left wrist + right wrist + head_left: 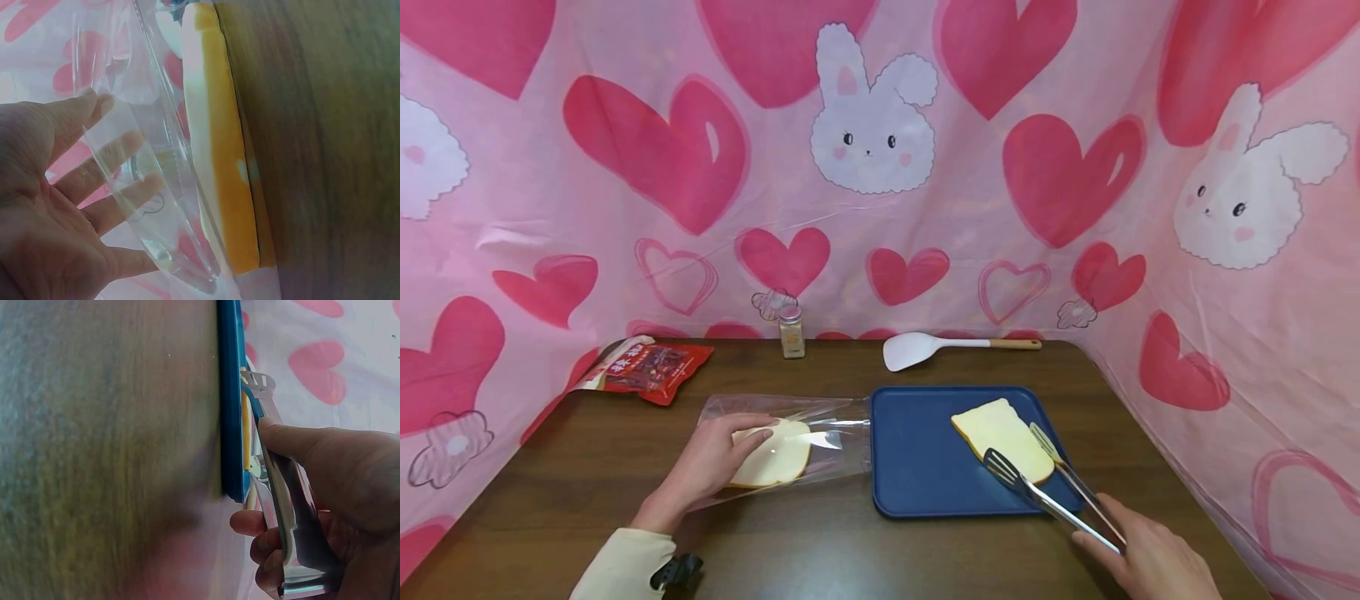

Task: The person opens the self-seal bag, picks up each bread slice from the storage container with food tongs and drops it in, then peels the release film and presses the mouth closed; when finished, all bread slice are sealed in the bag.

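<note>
My left hand point(718, 450) lies over the left end of a clear plastic bag point(842, 454) on the table. Inside the bag is a slice of bread point(790, 446), its brown crust showing in the left wrist view. There the fingers point(100, 178) are spread, some seen through the clear film. My right hand point(1157, 550) grips metal tongs point(1067, 508) at the lower right. Their slotted heads sit on either side of another bread slice point(1000, 433), which lies on the right part of a blue tray point(925, 467), one corner close to its rim.
Behind the tray lies a white spatula point(913, 348) with a wooden handle end. A small glass shaker jar point(792, 333) stands at the back, and a red food packet point(651, 369) lies back left. A pink cloth point(865, 225) with hearts and rabbits walls the table point(820, 550).
</note>
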### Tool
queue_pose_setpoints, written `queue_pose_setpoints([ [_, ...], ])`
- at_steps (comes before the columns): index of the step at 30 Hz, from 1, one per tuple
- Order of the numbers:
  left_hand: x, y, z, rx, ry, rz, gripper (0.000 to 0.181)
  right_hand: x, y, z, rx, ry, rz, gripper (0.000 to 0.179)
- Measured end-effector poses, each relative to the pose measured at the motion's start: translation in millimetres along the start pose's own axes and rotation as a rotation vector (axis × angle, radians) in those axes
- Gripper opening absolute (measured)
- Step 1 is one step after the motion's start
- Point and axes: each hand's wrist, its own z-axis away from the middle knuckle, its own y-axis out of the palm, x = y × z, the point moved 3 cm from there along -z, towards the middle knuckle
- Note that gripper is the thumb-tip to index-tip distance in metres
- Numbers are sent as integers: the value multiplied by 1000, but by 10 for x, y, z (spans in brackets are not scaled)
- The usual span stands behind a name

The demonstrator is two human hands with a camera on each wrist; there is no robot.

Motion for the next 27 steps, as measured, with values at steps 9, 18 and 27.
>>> queue_pose_setpoints([
  [9,4,-4,-1,-8,3,-3,23,6,28,15,2,11,0,91],
  [18,10,-9,3,-1,-1,-5,24,9,74,29,-37,-13,1,84],
  [27,11,-13,6,12,-16,0,24,30,109,54,-68,-27,1,77],
])
